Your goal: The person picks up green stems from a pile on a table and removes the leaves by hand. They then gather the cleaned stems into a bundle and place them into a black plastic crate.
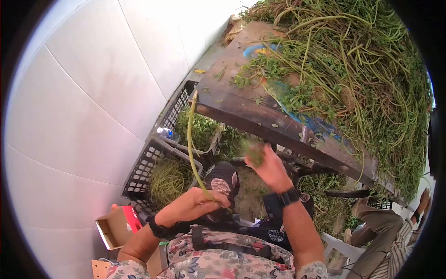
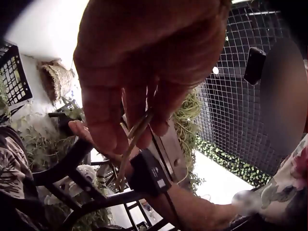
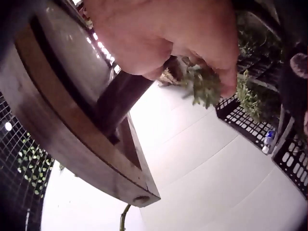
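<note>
A long pale-green stem (image 1: 191, 146) rises from the left hand (image 1: 195, 204), pinched between its thumb and fingers. Part of that stem (image 2: 126, 161) shows below the fingertips of the left hand (image 2: 139, 72) in the left wrist view. The right hand (image 1: 269, 171), slightly blurred, grips a small leafy tuft (image 1: 253, 152) below the table's edge. Seen from the right wrist, the leafy tuft (image 3: 202, 85) pokes out from the curled fingers of the right hand (image 3: 168, 36). The two hands are apart.
A large heap of leafy stems (image 1: 353, 60) covers much of the wooden table (image 1: 223, 90). Black crates hold bare stems (image 1: 169, 181) and leafy greens (image 1: 200, 128). An open cardboard box (image 1: 118, 228) sits at the left; another person's legs (image 1: 381, 223) are at the right.
</note>
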The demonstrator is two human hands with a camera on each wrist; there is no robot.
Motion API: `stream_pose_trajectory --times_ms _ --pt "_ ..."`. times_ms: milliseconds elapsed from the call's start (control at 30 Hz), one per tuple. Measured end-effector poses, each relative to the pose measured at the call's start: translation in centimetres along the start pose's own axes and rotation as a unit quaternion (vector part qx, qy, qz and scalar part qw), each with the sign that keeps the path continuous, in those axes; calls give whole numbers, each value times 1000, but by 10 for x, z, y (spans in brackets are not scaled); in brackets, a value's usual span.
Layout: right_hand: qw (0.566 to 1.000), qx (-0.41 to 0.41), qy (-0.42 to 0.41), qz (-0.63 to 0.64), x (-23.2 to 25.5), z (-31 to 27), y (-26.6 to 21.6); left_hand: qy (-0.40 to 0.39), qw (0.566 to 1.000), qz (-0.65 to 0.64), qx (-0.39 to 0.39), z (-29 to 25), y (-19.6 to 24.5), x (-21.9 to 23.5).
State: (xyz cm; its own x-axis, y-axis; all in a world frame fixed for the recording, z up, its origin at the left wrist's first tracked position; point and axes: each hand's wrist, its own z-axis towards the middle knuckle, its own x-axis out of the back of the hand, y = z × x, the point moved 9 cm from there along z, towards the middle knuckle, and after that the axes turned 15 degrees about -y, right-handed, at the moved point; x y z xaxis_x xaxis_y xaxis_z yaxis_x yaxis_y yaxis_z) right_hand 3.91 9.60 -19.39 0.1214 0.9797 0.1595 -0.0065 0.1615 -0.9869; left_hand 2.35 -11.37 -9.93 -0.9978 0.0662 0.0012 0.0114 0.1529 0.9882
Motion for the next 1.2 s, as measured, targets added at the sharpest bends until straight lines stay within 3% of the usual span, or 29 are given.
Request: stream_pose_trajectory --times_ms 67,133,200,233,300,333,433,500,600,667,700,867,933,1000,1100,1200 --pt "967 52 -17 251 -11 28 18 5 1000 -2 -3 -1 0 -1" --pt "923 11 -28 384 -25 36 18 9 1000 11 -3 -2 1 2" --pt "904 -128 -15 407 -41 13 15 21 996 74 -35 0 2 2" --pt "882 -119 -118 440 -59 10 -3 25 993 105 -51 1 2 2" --pt "955 -59 -236 171 -79 -4 -75 -16 995 100 -4 7 -12 -7" --pt "951 -64 -261 155 -92 -12 -94 -38 994 98 18 11 -18 -12" --pt "944 -54 -306 114 -113 -25 -135 45 933 341 -102 13 7 -22" --pt "945 -27 -308 105 -114 -28 -152 -17 930 364 -52 17 -1 -32" --pt "968 14 -170 186 -80 -33 -173 -63 968 239 31 19 -5 -32" --pt "976 27 -131 172 -57 -43 -188 -87 983 102 128 14 -10 -25" --pt "978 42 -118 169 -47 -49 -191 -56 987 139 64 11 -1 -19" --pt "937 106 -15 332 -3 -78 -170 113 902 411 72 -7 21 27" --pt "945 85 10 315 0 -84 -155 197 854 475 70 -16 38 35" --pt "946 58 34 318 -3 -88 -136 199 858 468 76 -12 39 31" --pt "914 103 75 385 2 -87 -112 129 870 468 90 12 39 8" --pt "874 122 134 451 6 -88 -100 158 863 480 18 30 44 -12"
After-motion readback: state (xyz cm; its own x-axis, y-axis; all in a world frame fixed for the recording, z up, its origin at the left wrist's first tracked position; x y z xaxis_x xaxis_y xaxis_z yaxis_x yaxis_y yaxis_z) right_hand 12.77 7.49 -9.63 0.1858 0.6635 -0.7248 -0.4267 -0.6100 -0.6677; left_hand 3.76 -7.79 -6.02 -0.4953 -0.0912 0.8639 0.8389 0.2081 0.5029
